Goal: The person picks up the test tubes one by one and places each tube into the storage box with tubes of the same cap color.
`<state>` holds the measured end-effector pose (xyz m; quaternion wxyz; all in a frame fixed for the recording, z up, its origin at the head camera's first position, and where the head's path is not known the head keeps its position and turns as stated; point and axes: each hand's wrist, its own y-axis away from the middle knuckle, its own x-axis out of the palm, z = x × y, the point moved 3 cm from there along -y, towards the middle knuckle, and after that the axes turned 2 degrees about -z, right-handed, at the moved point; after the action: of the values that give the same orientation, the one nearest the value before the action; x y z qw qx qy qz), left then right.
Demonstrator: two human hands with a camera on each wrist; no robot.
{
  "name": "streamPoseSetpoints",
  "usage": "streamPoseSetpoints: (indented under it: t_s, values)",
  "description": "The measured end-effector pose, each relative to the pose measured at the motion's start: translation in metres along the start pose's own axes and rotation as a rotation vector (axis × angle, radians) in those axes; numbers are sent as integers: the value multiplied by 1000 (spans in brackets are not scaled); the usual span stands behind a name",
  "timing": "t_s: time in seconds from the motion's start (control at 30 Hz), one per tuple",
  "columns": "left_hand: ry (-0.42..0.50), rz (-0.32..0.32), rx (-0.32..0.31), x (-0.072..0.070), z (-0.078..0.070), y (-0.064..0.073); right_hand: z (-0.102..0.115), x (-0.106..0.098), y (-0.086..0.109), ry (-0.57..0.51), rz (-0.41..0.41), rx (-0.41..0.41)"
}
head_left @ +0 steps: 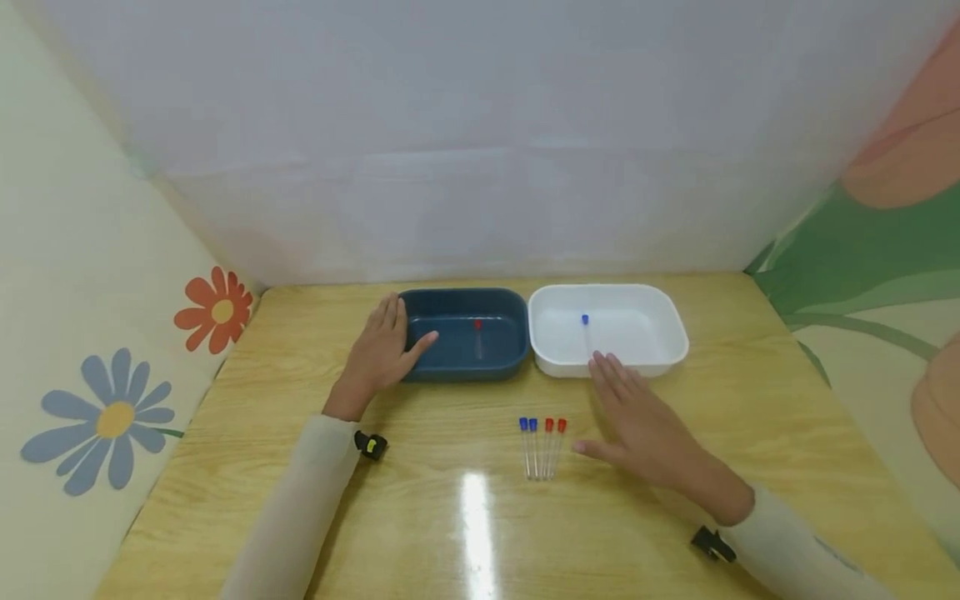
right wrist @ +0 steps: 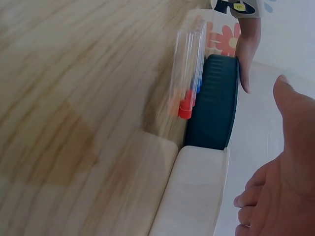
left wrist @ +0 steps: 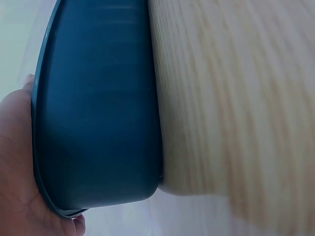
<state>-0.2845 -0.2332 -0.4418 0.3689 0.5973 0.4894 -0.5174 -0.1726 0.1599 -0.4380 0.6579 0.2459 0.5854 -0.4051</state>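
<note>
Right hand, centre right, fingers straight, empty; left hand, centre left, straight-fingered against navy tray.
Four capped tubes lie lower centre; colour sorting seems in hand, next calling for a pinch. Blue-capped tube in white tray: lower end unclear. Red cap in navy tray: tube indistinct.

Soft, even indoor light, with 1 hard streak of glare.
In the head view a white reflection burns out a strip of the table, its source out of frame, and a soft shadow edges the left sleeve; fine detail is slightly smeared. The left wrist view is hazy, the dark tray dim against a pale, washed-out left edge. The right wrist view is soft too, with thin glints along the clear tubes.
</note>
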Motion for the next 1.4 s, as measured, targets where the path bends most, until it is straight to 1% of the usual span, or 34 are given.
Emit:
streamPoseSetpoints:
  t_s: [0.2, 0.47, 0.63, 0.87, 1.0, 1.2, 1.4]
  values:
    - [-8, -9, -4, 3, 1, -2, 7, 1, 4, -36, -44, -34]
    - [0, -8, -2, 1, 0, -2, 16, 7, 10, -16, -34, -76]
    - [-2, -17, -1, 2, 0, -2, 20, 12, 11, -52, -5, -66]
    - [9, -19, 7, 2, 0, -1, 25, 18, 11, -49, 34, -88]
    - [-4, -19, 18, 2, -1, 1, 27, 21, 9, -55, 53, -93]
    - [-35, -19, 29, 2, -1, 0, 28, 24, 8, -77, 82, -80]
    - [-38, -22, 29, 1, -2, 0, 30, 25, 6, -102, 107, -63]
